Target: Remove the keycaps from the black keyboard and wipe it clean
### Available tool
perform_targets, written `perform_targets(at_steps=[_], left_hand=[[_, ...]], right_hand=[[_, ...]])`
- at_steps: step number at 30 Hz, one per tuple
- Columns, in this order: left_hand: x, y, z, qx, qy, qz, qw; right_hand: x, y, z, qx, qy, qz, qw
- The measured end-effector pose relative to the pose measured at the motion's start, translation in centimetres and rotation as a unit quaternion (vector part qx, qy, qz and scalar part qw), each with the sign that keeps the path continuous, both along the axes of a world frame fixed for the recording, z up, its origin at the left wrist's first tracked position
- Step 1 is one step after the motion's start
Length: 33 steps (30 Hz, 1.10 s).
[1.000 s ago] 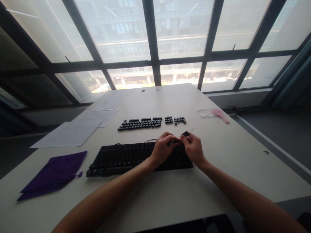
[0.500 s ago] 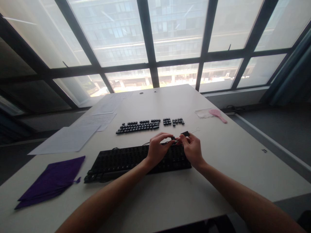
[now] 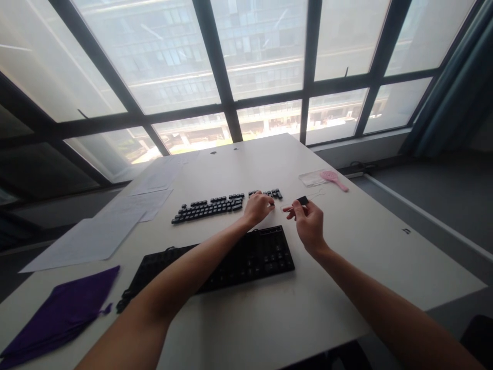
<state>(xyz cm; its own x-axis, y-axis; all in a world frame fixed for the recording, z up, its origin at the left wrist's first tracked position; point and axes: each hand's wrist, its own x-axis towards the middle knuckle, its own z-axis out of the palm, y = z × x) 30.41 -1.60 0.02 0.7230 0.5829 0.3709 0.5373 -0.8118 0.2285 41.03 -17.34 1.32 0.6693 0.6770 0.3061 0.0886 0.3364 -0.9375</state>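
My left hand reaches over the table by the right end of the loose keycaps, its fingers pinched on a small black keycap. It hides part of the keycap group behind it. My right hand grips the black handle of a wire keycap puller, with thin wire showing near the fingers. Below both hands lies a black keyboard, partly covered by my left forearm. Its upper right strip and number pad side are visible.
A purple cloth pouch and white paper sheets lie on the left. At the right, a pink hairbrush rests by a clear plastic bag. Small dark pieces sit near the white table's right edge.
My left hand has moved from over the keyboard, away from my right hand, forward to the loose keycaps with the keycap. My right hand keeps the puller, slightly apart. The view has shifted.
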Motion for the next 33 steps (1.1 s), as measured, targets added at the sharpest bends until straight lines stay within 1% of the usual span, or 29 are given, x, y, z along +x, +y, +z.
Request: perform_targets(at_steps=[5,9,12,15,18,22,27,33], left_hand=[[0.6,1.5,-0.7,0.012,0.004,-0.006,1.0],[0.7,2.2,-1.0,0.01,0.003,0.01,1.0],[0.7,2.6,-1.1,0.012,-0.011,0.01,1.0],[0.2,3.0,-1.1,0.019,-0.033,0.012,0.999],[-0.8,3.4,-1.0,0.024,-0.037,0.018,0.999],[-1.7,3.7,-1.3,0.019,-0.031,0.024,0.999],[-1.4,3.8,-1.7,0.001,-0.045,0.037,0.998],[-1.3,3.7,-1.5,-0.018,-0.052,0.04,0.998]], right_hand=[[0.8,0.2,0.3,0.005,0.005,-0.002,1.0],[1.0,0.2,0.4,0.0,0.01,0.007,1.0],[1.0,0.2,0.6,-0.001,0.013,0.01,1.0],[1.2,0.2,0.6,0.0,0.014,0.009,1.0],[1.3,0.3,0.7,0.003,0.012,0.007,1.0],[1.2,0.2,0.6,0.0,0.003,0.01,1.0],[1.1,0.2,0.4,-0.006,0.013,0.023,1.0],[1.2,0.2,0.4,-0.015,0.0,0.028,0.999]])
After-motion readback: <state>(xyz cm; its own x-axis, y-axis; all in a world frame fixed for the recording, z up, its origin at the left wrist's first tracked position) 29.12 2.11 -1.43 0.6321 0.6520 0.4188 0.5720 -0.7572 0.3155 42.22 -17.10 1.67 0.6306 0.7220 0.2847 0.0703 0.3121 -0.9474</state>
